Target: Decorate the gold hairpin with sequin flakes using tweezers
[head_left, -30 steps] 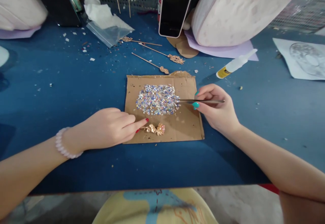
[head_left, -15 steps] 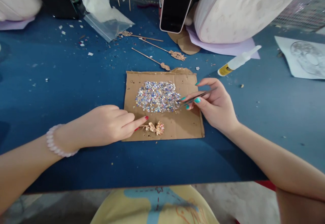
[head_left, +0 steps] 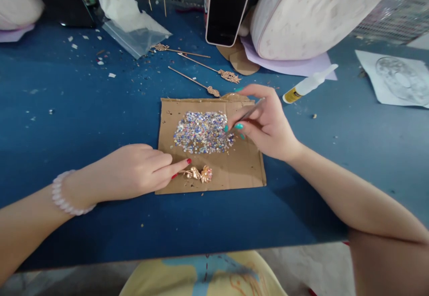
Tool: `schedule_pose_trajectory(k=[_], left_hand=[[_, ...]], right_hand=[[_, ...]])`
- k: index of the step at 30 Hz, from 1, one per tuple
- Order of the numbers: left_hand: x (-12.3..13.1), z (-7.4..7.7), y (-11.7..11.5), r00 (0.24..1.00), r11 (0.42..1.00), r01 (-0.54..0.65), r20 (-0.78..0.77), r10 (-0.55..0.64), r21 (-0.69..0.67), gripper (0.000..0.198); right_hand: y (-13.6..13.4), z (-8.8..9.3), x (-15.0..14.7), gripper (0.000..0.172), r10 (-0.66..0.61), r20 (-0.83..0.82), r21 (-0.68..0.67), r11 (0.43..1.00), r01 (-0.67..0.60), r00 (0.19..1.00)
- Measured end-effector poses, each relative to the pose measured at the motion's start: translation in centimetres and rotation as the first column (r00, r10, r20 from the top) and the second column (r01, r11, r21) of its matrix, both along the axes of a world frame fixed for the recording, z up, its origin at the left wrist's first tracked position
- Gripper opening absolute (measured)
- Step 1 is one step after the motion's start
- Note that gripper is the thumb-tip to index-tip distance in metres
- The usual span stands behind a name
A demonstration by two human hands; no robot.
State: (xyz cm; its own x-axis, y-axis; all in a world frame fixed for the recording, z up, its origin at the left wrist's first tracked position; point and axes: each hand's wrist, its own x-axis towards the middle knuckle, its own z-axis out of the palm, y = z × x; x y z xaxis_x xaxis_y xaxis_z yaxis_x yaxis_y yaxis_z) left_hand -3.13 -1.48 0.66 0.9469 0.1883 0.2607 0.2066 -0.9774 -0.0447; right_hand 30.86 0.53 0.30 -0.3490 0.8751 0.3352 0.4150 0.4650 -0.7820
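Note:
My left hand (head_left: 139, 171) lies at the cardboard's left side, thumb and index finger closed on the thin stem of a gold flower hairpin (head_left: 205, 174). The hairpin's flower end rests on the cardboard sheet (head_left: 243, 173) and carries pinkish bits. A flat heap of small shiny blue, white and pink chips (head_left: 201, 130) covers the middle of the sheet. In my right hand (head_left: 271, 128) a pair of slim metal tweezers (head_left: 253, 110) is pinched. Their tips are at the heap's right edge, partly behind my fingers; whether they grip a chip I cannot tell.
Behind the cardboard lie several gold hairpins (head_left: 229, 76). A glue bottle (head_left: 308, 83) lies to the right, near a printed paper (head_left: 395, 79). A phone (head_left: 229, 10), a pale bag (head_left: 301, 23) and a plastic bag with tissue (head_left: 134, 32) are at the back of the blue table.
My right hand has moved left and slightly away from me with the tweezers, further over the heap's right edge. My left hand keeps its hold on the hairpin. The whole view has shifted a little.

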Motion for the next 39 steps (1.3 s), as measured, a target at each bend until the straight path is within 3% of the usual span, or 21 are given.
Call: schedule_pose_trajectory(k=[3,6,10,12,17,20,22,25,30,39], left_hand=[[-0.1,-0.1,-0.1,1.0,1.0,-0.002,-0.004,0.002,-0.014,0.037],[-0.3,-0.2,-0.2,1.0,1.0,0.0,0.001,0.0,-0.024,0.035],[-0.5,-0.3,-0.3,1.0,0.999,0.003,-0.015,-0.004,-0.034,0.039],[-0.5,-0.4,-0.3,1.0,0.999,0.006,-0.017,-0.007,-0.045,0.04],[-0.4,-0.4,-0.4,1.0,0.999,0.009,0.001,-0.009,-0.049,0.041],[-0.3,-0.4,-0.5,1.0,0.999,0.005,-0.008,-0.005,-0.034,0.041],[-0.4,-0.5,-0.5,1.0,1.0,0.007,-0.02,-0.007,-0.023,0.043],[-0.4,-0.7,-0.6,0.999,1.0,0.011,-0.033,-0.011,-0.016,0.045],[-0.4,-0.8,-0.6,0.999,1.0,0.009,-0.039,-0.01,-0.016,0.047],[-0.5,-1.0,-0.7,1.0,1.0,0.004,-0.029,-0.005,-0.025,0.049]], right_hand=[[-1.1,1.8,0.6,0.022,0.268,0.033,-0.108,0.959,-0.264,0.963],[-1.9,3.0,0.7,0.012,0.413,0.195,-0.027,0.909,-0.416,0.89],[-1.8,3.3,0.5,0.021,0.511,0.367,0.123,0.801,-0.586,0.777],[-1.5,3.2,0.6,0.024,0.523,0.383,0.128,0.786,-0.605,0.761],[-0.7,2.5,1.2,0.016,0.471,0.168,0.033,0.875,-0.482,0.866],[-0.3,1.6,1.2,0.01,0.265,0.083,-0.004,0.964,-0.266,0.961],[-0.1,1.0,0.9,0.012,0.119,0.062,-0.011,0.993,-0.119,0.991],[0.1,0.1,0.5,0.012,0.005,0.074,-0.003,1.0,-0.005,0.997],[0.0,-0.8,0.5,0.006,-0.069,0.082,0.012,0.998,0.068,0.994],[0.0,-0.9,0.6,0.005,-0.081,0.087,0.056,0.996,0.076,0.993]])
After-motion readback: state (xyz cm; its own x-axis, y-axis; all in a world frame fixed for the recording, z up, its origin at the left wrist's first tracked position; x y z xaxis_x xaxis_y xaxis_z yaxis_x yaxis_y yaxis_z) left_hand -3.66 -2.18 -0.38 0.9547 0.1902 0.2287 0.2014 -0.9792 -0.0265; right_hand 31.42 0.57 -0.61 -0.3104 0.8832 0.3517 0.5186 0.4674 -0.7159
